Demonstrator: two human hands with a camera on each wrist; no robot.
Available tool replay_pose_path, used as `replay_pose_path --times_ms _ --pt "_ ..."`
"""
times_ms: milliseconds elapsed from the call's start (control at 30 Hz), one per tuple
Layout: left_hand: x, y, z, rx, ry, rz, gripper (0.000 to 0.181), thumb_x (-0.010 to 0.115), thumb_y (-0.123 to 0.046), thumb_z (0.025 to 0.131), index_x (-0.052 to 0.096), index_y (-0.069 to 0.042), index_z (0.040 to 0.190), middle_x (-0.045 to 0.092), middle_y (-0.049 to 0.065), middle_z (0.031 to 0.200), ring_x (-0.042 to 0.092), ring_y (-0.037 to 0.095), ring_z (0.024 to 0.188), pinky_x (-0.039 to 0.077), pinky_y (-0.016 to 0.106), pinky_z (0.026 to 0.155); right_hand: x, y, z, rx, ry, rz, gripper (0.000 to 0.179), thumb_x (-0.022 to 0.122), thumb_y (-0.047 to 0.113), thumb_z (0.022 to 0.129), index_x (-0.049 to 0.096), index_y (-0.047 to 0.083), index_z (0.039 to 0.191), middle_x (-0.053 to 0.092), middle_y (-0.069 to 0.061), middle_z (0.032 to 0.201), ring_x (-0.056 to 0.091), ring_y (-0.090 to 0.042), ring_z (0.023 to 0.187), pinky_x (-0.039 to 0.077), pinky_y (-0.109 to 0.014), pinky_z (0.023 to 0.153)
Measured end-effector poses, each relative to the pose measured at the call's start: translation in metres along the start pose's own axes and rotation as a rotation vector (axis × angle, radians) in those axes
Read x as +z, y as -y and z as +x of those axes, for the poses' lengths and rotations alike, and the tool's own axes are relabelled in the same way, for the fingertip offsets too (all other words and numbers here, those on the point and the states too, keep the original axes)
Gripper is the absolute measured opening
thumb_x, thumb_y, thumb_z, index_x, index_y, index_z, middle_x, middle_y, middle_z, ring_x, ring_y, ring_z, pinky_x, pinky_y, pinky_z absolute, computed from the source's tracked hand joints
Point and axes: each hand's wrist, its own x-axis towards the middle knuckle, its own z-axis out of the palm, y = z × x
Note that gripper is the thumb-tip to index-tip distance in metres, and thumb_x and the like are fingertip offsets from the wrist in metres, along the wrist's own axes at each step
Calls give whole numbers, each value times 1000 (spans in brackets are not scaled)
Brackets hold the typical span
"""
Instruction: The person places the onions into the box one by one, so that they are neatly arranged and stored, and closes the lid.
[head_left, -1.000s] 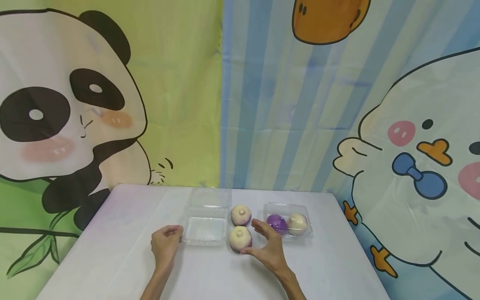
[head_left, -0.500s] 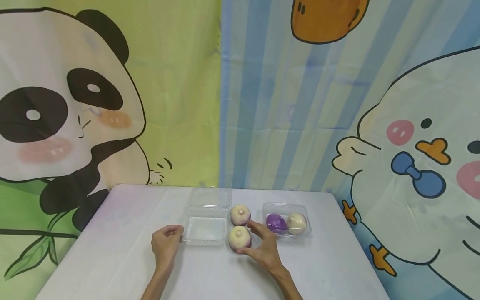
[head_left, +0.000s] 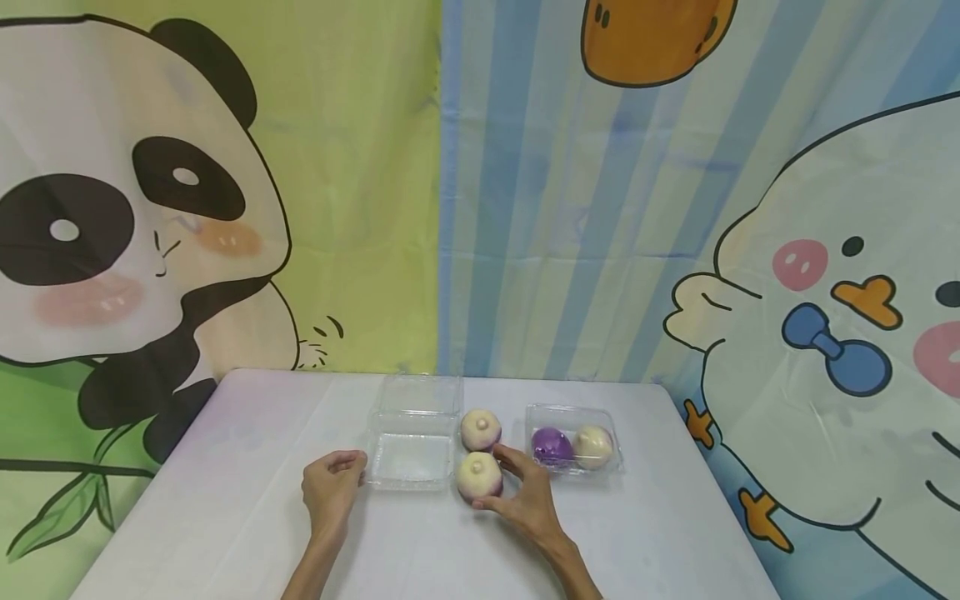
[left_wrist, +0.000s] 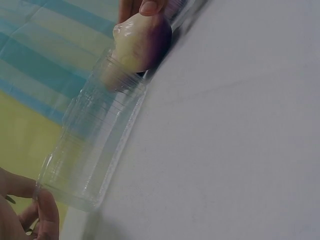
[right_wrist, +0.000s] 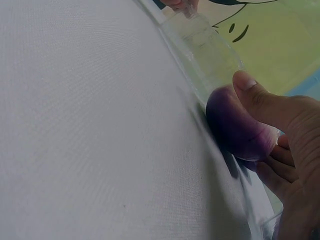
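In the head view, an open clear plastic clamshell box (head_left: 412,460) lies with its lid folded back. My left hand (head_left: 330,492) pinches the box's left edge between thumb and finger, as the left wrist view also shows at the corner (left_wrist: 44,186). To the right of the box sit two white-and-purple turnips, white nubbed side up: a far turnip (head_left: 481,429) and a near turnip (head_left: 478,476). My right hand (head_left: 528,500) grips the near turnip, thumb in front and fingers behind. Its purple side (right_wrist: 237,125) faces the right wrist camera.
A second clear box (head_left: 615,468), lid down, stands to the right, holding a purple turnip (head_left: 552,447) and a whitish turnip (head_left: 592,447). The white table (head_left: 225,517) ends at a cartoon-printed curtain (head_left: 517,250) behind.
My right hand has moved left and its fingers have come in around the near turnip. The left hand stays on the box edge; boxes and turnips keep their places.
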Motion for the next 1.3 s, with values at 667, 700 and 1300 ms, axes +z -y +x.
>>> replay_pose_path --times_ms 667,700,1300 --pt "1 1 1 0 1 -9 19 71 -8 102 76 9 110 78 18 94 78 25 77 62 12 61 4 2 -1 174 31 64 92 108 16 61 68 -1 141 75 -14 140 75 -31 127 59 -44 118" --pt "1 1 1 -2 1 -11 19 72 -8 102 76 9 110 78 18 94 78 25 77 62 12 61 5 1 -1 176 30 66 91 108 16 61 68 0 141 75 -13 140 75 -31 127 59 -44 118" --pt "0 -1 0 -2 15 -11 19 71 -8 102 75 9 111 79 22 98 79 26 78 63 13 62 6 -2 -4 167 31 66 89 107 16 64 67 1 142 74 -15 140 73 -34 130 59 -42 118"
